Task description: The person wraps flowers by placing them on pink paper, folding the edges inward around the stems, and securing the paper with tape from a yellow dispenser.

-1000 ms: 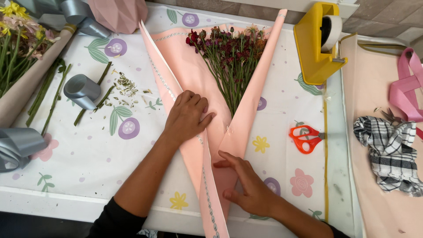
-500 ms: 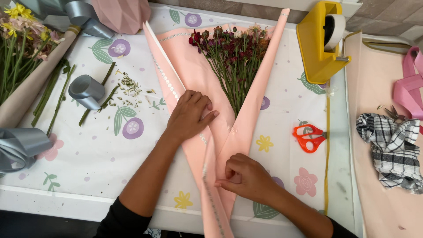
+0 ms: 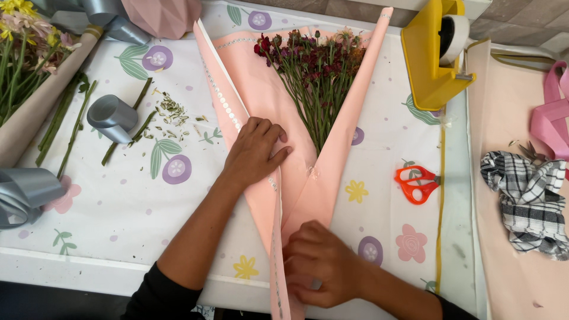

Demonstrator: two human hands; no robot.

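A bunch of small dark red flowers (image 3: 314, 65) with green stems lies in pink wrapping paper (image 3: 255, 89) folded into a V on the table. My left hand (image 3: 256, 151) presses flat on the left fold of the paper, just beside the stems. My right hand (image 3: 323, 266) is curled around the narrow lower end of the paper near the table's front edge, pinching it together. The lower stems are hidden under the paper.
Orange scissors (image 3: 416, 184) lie right of the paper. A yellow tape dispenser (image 3: 435, 56) stands at the back right. Grey ribbon rolls (image 3: 111, 117) (image 3: 26, 192), cut stems and another wrapped bunch (image 3: 26, 71) lie left. A checked cloth (image 3: 527, 198) and pink ribbon (image 3: 551, 115) are far right.
My right hand has slid down the wrap toward the table's front edge and closed around its lower end. My left hand has stayed pressed on the left fold.
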